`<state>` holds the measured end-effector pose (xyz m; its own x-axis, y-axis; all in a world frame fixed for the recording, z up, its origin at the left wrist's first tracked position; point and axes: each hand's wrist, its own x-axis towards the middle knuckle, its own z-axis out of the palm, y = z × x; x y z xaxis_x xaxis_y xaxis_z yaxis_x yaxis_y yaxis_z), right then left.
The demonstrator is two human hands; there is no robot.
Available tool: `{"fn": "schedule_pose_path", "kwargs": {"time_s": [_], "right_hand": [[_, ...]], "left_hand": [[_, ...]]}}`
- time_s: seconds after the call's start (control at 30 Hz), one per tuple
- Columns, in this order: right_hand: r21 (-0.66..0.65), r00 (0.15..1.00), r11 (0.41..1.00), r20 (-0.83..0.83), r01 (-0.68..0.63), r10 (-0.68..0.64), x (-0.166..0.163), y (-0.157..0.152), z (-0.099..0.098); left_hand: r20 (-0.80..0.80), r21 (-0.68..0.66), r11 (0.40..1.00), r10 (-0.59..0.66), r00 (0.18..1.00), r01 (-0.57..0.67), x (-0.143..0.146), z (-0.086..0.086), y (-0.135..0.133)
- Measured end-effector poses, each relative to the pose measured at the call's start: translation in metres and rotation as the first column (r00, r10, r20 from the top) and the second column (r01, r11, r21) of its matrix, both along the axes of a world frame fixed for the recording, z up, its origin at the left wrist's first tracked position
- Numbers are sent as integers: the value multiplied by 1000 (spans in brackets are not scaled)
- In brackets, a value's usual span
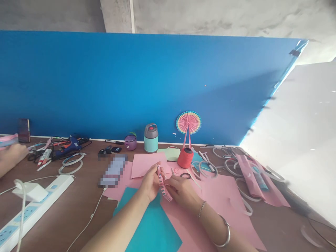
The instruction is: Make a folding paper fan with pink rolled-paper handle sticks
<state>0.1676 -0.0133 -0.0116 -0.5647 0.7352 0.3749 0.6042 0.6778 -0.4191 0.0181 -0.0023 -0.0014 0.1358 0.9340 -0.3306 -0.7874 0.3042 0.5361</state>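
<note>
A narrow pink pleated paper strip (165, 193), folded like an accordion, is held upright at a slant above the sheets. Its upper end is pinched between the fingers of my left hand (149, 182). My right hand (182, 191) is closed at the strip's middle, with thumb and fingers pressed against its right side. Under both hands lie a teal sheet (147, 224) and pink paper (225, 199). Just beyond my right hand are a red spool of thread (185, 159), a dark ring (185, 176) and a round paper fan (188, 122) standing upright behind the spool.
Left of the sheets are a phone (114, 170) with a cable, a white power strip (34, 213) and a blue glue gun (70, 147). A teal flask (151, 140) and purple cup (130, 142) stand by the blue partition (118, 84). Another person's hand (15, 154) is far left.
</note>
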Motion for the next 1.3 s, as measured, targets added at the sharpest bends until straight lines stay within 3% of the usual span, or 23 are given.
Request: {"fn": "schedule_pose_path", "kwargs": {"time_s": [0.1,0.3,0.47,0.63,0.8,1.3], "right_hand": [[-21,1000,1000,4,3,-3,-1,-2,2],[-48,994,993,-8,-112,111,-3,-4,3],[-53,977,981,-115,-189,182,-3,-3,2],[-244,951,963,-308,-117,38,-5,-2,-1],[-385,919,918,-389,-98,-65,-8,-2,-3],[-420,888,899,-452,-129,-84,-9,-2,3]], "left_hand": [[10,-18,1000,-4,1000,4,-1,-1,2],[32,-16,1000,1,999,0,2,-4,4],[28,4,999,-50,998,50,2,-1,1],[12,52,996,-75,997,74,3,2,-4],[-27,21,999,-28,999,29,5,4,-6],[-59,59,998,1,998,2,7,5,-8]]}}
